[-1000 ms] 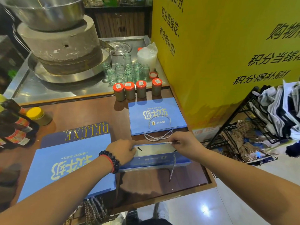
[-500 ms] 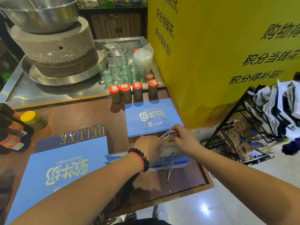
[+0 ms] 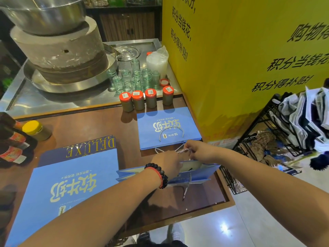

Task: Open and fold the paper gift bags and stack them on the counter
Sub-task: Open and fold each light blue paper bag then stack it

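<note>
A small blue paper gift bag (image 3: 199, 173) stands partly open near the front right of the brown counter (image 3: 92, 127), its mouth facing up and one cord handle hanging down its front. My left hand (image 3: 167, 164) and my right hand (image 3: 201, 150) meet over its far rim, and both pinch the bag's other white cord handle (image 3: 179, 151). Behind them a flat stack of folded small blue bags (image 3: 167, 127) lies on the counter. A pile of large flat blue bags (image 3: 67, 186) lies at the front left, on top of a dark "DELUXE" bag (image 3: 89, 145).
Several orange-lidded jars (image 3: 146, 99) stand in a row behind the folded stack, with empty glass jars (image 3: 135, 77) and a stone mill (image 3: 58, 50) on the steel top. Bottles (image 3: 12, 141) and a yellow-lidded jar (image 3: 35, 130) stand at the left. A yellow wall (image 3: 240, 59) and a black wire rack (image 3: 277, 132) are at the right.
My left hand has moved from the bag's left end to its far rim beside my right hand. Both hands now hold the cord handle, and the bag stands more upright.
</note>
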